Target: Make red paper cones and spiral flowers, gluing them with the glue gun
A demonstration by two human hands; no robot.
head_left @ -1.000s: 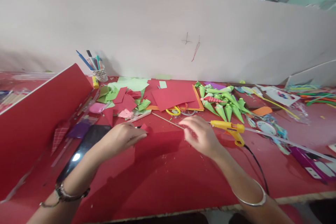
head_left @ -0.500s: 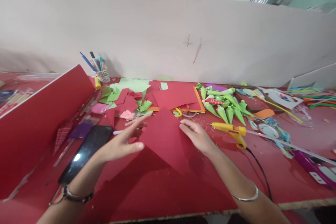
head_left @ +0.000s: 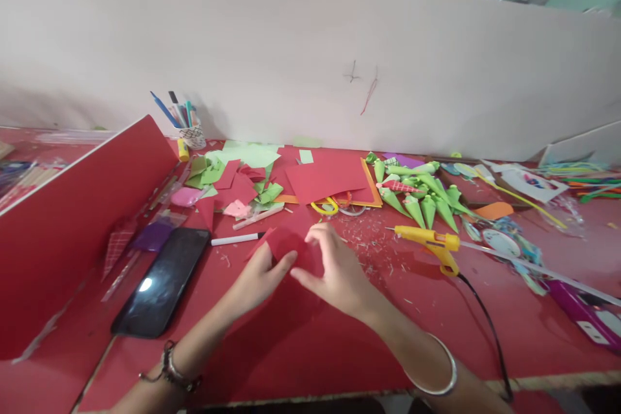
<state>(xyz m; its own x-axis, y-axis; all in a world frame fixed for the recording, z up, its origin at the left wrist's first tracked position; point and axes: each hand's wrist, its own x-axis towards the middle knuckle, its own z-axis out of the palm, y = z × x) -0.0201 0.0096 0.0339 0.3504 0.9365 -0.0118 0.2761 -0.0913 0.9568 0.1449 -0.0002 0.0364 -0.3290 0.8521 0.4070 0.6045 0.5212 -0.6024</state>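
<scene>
A sheet of red paper [head_left: 290,244] is between my hands above the red table, and it looks curved. My left hand [head_left: 262,277] grips its left side, thumb in front and the fingers hidden behind. My right hand [head_left: 334,272] curls around the right side, fingers bent at the top edge and thumb stretched toward the left one. Just beyond lie yellow-handled scissors [head_left: 324,207], partly under a larger red sheet [head_left: 327,180]. A white marker [head_left: 237,239] with a black cap rests left of the paper.
Green paper cones [head_left: 427,200] lie back right, near a yellow glue gun [head_left: 427,240] with a black cord. A phone [head_left: 162,281] and a red board [head_left: 82,239] are on the left. Red and green scraps [head_left: 235,186] and a pen cup [head_left: 191,136] stand before the white partition [head_left: 272,45].
My hands have come closer together, the left moving right and the right moving left. The flat red paper is now curved between them, and the marker is uncovered.
</scene>
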